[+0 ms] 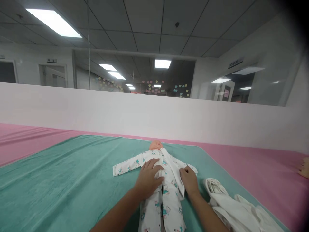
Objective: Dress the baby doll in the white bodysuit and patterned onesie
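Note:
A baby doll (156, 144) lies on its back on the green blanket (79, 174), its head at the far end. It wears a white printed baby shirt (131, 163) with the sleeves spread out, and matching baby pants (169, 209). My left hand (150, 177) rests on the shirt's front with its fingers apart. With bent fingers, my right hand (189, 179) pinches the edge of the shirt's loose front panel on the right side. That panel hangs in a white strip from the neck toward the hip. The right fingertips are partly hidden.
Folded white cloths (231, 203) lie in a heap to the right of the doll. A pink sheet (253, 167) shows around the blanket. Behind stands a low white wall (120, 112) with glass above it. Part of a skin-coloured object (304, 168) shows at the far right edge.

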A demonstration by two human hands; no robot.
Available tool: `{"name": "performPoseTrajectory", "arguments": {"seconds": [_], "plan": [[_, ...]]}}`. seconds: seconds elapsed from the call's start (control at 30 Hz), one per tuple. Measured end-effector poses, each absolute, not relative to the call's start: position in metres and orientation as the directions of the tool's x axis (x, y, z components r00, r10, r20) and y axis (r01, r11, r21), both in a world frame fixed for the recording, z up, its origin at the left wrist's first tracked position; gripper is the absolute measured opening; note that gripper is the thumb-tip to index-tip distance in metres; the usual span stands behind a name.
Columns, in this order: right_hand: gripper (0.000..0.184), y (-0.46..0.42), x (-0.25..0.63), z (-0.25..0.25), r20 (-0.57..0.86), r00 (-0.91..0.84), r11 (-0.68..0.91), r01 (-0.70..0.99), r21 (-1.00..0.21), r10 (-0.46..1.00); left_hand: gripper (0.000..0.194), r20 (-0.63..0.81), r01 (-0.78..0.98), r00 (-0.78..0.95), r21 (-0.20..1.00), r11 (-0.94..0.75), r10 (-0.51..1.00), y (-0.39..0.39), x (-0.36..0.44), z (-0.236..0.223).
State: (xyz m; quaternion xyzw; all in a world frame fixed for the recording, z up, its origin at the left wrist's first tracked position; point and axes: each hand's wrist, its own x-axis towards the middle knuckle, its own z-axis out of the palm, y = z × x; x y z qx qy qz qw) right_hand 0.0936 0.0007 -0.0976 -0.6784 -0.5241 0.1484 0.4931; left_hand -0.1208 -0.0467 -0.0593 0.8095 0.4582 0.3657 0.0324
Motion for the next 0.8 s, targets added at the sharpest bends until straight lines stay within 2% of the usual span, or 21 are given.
{"name": "performPoseTrajectory", "arguments": {"seconds": [0.1,0.17,0.27,0.33,0.47,0.63,0.8], "plan": [[0.020,0.008,0.127,-0.102,0.260,0.419,-0.147,0.724,-0.673,0.870,0.010,0.589,0.757,0.257,0.370,-0.538,0.766,-0.047,-0.121,-0.056],[0.018,0.010,0.141,-0.103,0.220,0.414,-0.219,0.780,-0.587,0.883,0.006,0.606,0.784,0.223,0.353,-0.510,0.763,-0.045,-0.123,-0.054],[0.016,0.010,0.147,-0.102,0.168,0.418,-0.278,0.804,-0.526,0.893,0.008,0.620,0.833,0.186,0.312,-0.457,0.762,-0.042,-0.127,-0.053],[0.016,0.010,0.145,-0.103,0.195,0.409,-0.269,0.824,-0.498,0.892,0.006,0.619,0.851,0.158,0.309,-0.424,0.769,-0.040,-0.129,-0.052],[0.019,0.012,0.140,-0.108,0.260,0.348,-0.192,0.857,-0.479,0.901,0.010,0.576,0.832,0.068,0.419,-0.365,0.815,-0.037,-0.138,-0.048],[0.019,0.014,0.143,-0.112,0.277,0.340,-0.164,0.845,-0.508,0.899,0.010,0.420,0.737,-0.224,0.663,-0.129,0.879,-0.024,-0.181,-0.046],[0.019,0.016,0.147,-0.114,0.316,0.378,-0.152,0.816,-0.558,0.870,0.010,0.331,0.741,-0.411,0.664,0.100,0.849,-0.012,-0.247,-0.062]]}}
